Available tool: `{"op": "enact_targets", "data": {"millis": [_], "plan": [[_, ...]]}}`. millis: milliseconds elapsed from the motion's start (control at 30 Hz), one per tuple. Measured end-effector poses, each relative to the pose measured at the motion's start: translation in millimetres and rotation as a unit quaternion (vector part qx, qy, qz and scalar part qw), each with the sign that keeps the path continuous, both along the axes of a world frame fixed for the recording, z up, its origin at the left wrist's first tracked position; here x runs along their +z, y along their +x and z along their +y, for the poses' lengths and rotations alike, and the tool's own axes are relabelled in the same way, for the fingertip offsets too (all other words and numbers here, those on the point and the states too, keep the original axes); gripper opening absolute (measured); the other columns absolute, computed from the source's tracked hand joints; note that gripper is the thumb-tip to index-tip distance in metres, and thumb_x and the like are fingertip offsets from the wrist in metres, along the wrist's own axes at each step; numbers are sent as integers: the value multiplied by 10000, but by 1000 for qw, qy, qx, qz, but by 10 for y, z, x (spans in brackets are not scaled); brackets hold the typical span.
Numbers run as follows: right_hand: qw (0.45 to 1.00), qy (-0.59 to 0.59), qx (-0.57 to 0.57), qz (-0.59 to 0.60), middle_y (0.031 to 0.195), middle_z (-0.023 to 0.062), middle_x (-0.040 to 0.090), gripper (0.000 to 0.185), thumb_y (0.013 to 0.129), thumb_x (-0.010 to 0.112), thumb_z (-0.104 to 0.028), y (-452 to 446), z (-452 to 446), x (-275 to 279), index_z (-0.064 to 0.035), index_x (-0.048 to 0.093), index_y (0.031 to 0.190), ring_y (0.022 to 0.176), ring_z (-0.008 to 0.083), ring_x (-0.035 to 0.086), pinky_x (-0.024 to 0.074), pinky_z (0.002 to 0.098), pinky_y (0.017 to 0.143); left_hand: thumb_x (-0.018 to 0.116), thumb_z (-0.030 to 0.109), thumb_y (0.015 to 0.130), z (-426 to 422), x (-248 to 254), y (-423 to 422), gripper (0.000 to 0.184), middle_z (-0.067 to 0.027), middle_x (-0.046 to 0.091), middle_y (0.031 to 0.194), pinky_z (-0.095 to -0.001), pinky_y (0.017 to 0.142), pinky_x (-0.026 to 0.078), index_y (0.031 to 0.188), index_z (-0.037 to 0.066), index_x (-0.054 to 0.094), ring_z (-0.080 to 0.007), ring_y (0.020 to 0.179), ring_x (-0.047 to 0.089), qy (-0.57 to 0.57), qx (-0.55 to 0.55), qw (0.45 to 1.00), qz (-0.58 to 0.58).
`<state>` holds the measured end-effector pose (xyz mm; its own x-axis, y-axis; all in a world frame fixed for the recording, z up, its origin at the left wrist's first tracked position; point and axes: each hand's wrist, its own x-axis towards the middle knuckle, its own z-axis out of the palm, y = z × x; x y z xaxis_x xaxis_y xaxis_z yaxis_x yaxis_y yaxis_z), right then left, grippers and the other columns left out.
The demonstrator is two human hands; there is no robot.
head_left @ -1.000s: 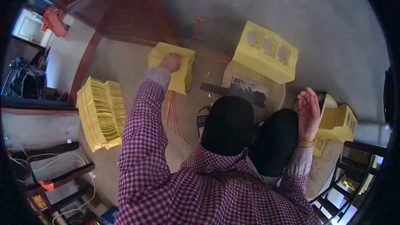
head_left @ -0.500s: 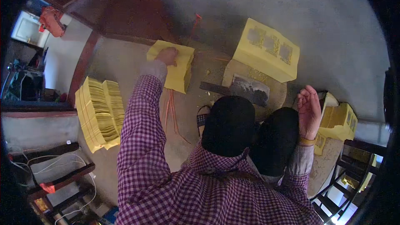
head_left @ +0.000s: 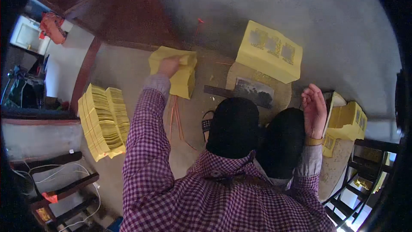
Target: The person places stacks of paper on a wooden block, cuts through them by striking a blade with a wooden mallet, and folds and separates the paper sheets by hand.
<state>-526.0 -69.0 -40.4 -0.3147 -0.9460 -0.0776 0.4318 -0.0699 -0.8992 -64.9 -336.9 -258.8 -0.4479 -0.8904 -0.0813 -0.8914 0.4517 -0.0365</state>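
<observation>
Two of our hands were apart: our left hand lay on the yellow paper stack, directly beneath its bent fingers, though we could not tell whether they pinched a sheet. Orange strings stretched from below that grip toward our body, and a thick tied bundle stood to its left. We had our right hand half open, fingers loosely curled, beside our knee. Left of it and farther forward, a printed yellow stack sat behind a cleaver; more yellow paper lay to its right.
</observation>
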Motion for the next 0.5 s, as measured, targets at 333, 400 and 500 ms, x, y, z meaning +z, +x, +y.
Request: {"op": "enact_targets", "data": {"millis": [333,400,500], "plan": [[985,-23,13,170,1133,122,541,408,916,470,-270,484,-61,410,14,430,1206,1079,201,504,357,317,960,478,181,840,581,1633,6,268,-103,607,887,-333,685,464,1018,-16,516,-209,794,590,3,248,644,723],[978,-28,101,182,1236,152,475,556,894,496,-361,706,-157,401,13,345,1278,1175,234,433,292,344,1017,499,169,827,931,1883,-126,322,-105,592,974,-319,775,459,1085,-22,487,-194,894,572,129,156,597,776],[975,8,198,99,1364,184,326,728,859,549,-391,1065,-256,120,-6,189,1362,1276,267,304,248,355,1044,463,179,849,1442,2248,-798,380,-111,520,1170,-352,908,429,1187,9,427,-223,1064,508,258,109,437,855]]}}
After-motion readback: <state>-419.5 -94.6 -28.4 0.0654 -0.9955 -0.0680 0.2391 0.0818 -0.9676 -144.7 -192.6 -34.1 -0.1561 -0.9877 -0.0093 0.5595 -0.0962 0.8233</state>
